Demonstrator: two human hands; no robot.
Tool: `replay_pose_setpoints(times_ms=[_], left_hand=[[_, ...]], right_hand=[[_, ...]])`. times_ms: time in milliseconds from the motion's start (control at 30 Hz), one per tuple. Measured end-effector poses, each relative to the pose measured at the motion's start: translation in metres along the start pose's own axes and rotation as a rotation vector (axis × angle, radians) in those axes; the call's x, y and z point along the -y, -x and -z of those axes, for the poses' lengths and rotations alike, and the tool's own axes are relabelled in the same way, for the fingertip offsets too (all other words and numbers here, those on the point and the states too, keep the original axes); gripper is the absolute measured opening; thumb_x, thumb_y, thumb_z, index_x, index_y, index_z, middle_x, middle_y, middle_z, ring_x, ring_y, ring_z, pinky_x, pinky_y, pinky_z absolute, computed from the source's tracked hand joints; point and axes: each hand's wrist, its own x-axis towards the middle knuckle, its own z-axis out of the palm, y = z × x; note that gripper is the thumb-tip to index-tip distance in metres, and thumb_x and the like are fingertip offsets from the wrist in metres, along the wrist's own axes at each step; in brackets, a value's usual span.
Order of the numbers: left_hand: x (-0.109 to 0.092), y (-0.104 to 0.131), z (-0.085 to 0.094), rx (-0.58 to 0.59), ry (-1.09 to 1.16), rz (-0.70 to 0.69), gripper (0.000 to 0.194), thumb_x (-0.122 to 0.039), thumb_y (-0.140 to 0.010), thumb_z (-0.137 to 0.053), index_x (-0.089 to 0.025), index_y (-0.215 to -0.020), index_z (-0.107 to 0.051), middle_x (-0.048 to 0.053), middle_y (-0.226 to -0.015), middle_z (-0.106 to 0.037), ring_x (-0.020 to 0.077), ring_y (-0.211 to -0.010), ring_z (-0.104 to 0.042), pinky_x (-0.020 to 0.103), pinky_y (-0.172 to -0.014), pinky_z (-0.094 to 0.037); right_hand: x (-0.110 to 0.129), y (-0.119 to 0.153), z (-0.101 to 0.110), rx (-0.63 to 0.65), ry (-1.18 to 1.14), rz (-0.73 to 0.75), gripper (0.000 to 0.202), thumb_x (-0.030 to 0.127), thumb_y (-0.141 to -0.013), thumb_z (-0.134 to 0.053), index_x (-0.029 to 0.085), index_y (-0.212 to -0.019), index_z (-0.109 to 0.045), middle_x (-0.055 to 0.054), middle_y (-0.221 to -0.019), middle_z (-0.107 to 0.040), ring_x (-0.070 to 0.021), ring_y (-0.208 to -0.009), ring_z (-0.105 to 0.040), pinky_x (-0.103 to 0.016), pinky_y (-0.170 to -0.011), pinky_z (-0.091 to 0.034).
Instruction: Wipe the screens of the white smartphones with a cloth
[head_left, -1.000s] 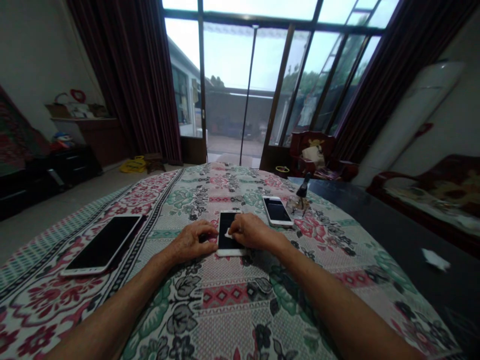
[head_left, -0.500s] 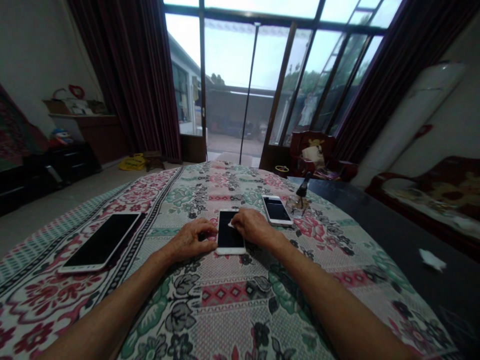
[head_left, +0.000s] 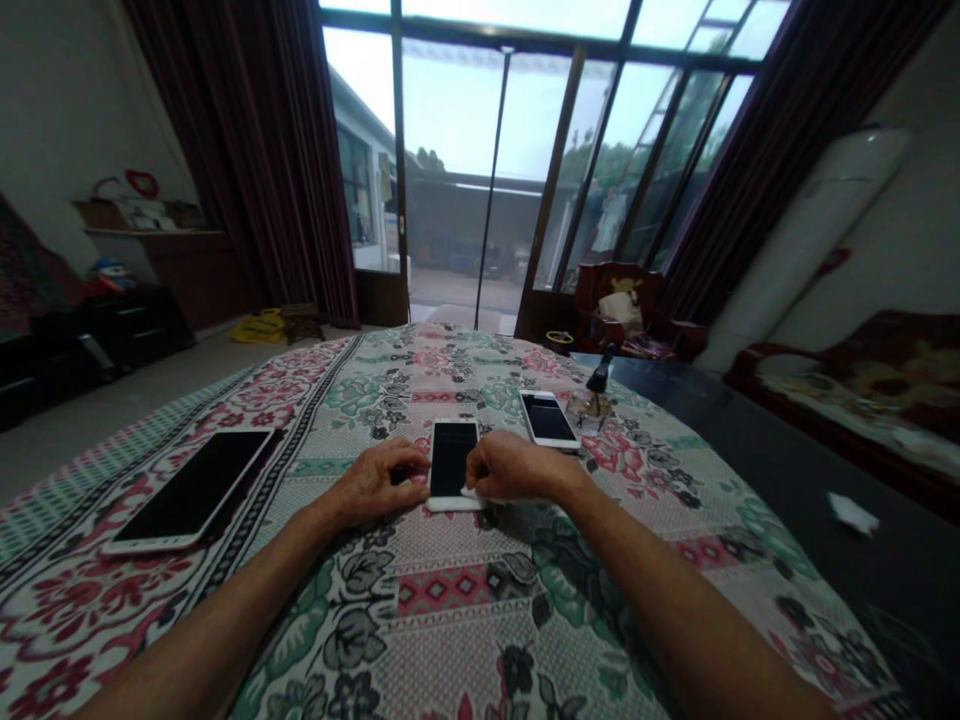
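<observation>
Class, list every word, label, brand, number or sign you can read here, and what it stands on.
None can be read.
On the white-framed, black-screened rectangular left phone, middle phone and right phone: any lettering is too small to read.
On the yellow, plastic-looking thing on the floor: any marks are too blurred to read.

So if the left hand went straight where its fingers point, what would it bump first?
Probably the middle phone. The left hand is right at its edge, though whether they touch is hard to tell.
</observation>
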Motion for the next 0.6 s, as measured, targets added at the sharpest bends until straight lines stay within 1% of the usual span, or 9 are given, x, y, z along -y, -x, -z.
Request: replay_pose_setpoints(times_ms=[133,267,333,367,467,600], left_hand=[[0.001,0.0,0.0,0.015,0.009,0.011,0.024,-0.035,-0.079,-0.064,-0.021,-0.098,-0.069,0.004,-0.095,-0.066,0.0189,-0.089,-0.06,0.033,-0.082,-0.047],[0.002,0.0,0.001,0.024,0.021,0.015,0.026,-0.036,-0.079,-0.064,-0.021,-0.1,-0.069,0.004,-0.095,-0.066,0.0189,-0.089,-0.06,0.033,-0.082,-0.047],[0.002,0.0,0.001,0.023,0.025,0.017,0.026,-0.037,-0.08,-0.064,-0.021,-0.1,-0.069,0.004,-0.096,-0.066,0.0191,-0.09,-0.06,0.034,-0.083,-0.047],[0.001,0.0,0.001,0.022,0.026,0.019,0.026,-0.037,-0.08,-0.064,-0.021,-0.1,-0.069,0.004,-0.096,-0.066,0.0193,-0.09,-0.06,0.034,-0.084,-0.047],[-0.001,0.0,0.001,0.013,0.03,0.023,0.027,-0.037,-0.079,-0.065,-0.022,-0.1,-0.069,0.004,-0.095,-0.066,0.0193,-0.089,-0.06,0.034,-0.083,-0.048],[-0.002,0.0,0.001,0.015,0.016,0.025,0.025,-0.036,-0.079,-0.065,-0.021,-0.099,-0.069,0.004,-0.095,-0.066,0.0191,-0.089,-0.06,0.034,-0.083,-0.048]], right_hand=[[-0.01,-0.012,-0.004,-0.135,0.087,-0.085,0.022,0.013,-0.079,-0.06,0.02,-0.094,-0.075,-0.005,-0.087,-0.073,-0.0147,-0.078,-0.064,-0.021,-0.064,-0.039],[-0.019,-0.022,-0.01,-0.313,0.214,-0.128,0.027,0.017,-0.089,-0.049,0.017,-0.099,-0.073,-0.012,-0.101,-0.07,-0.0192,-0.092,-0.064,-0.024,-0.074,-0.041],[-0.02,-0.021,-0.011,-0.34,0.241,-0.127,0.029,0.017,-0.091,-0.046,0.016,-0.099,-0.073,-0.014,-0.104,-0.069,-0.0201,-0.094,-0.064,-0.025,-0.075,-0.041],[-0.02,-0.02,-0.01,-0.318,0.233,-0.117,0.028,0.017,-0.09,-0.047,0.016,-0.099,-0.074,-0.014,-0.103,-0.069,-0.0202,-0.093,-0.064,-0.025,-0.075,-0.042],[-0.015,-0.013,-0.005,-0.189,0.157,-0.058,0.026,0.014,-0.082,-0.055,0.018,-0.098,-0.075,-0.009,-0.095,-0.073,-0.0186,-0.088,-0.066,-0.023,-0.073,-0.042],[0.0,0.003,0.004,-0.042,0.046,0.016,0.023,0.01,-0.074,-0.06,0.018,-0.087,-0.077,-0.004,-0.083,-0.074,-0.0138,-0.075,-0.065,-0.02,-0.064,-0.042]])
